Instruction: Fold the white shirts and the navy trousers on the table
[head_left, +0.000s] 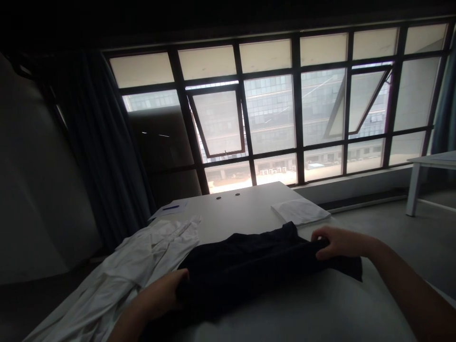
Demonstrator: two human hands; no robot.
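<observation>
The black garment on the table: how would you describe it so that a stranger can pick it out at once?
Below the large gridded window stands a white table. On its near part, the left hand and the right hand grip a black garment between them. It is the only dark piece, unlike the loose white garment beside it and the folded white cloth beyond.

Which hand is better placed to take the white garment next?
Left, probably: the left hand holds the black cloth beside the white garment, while the right hand grips the cloth's far end.
</observation>
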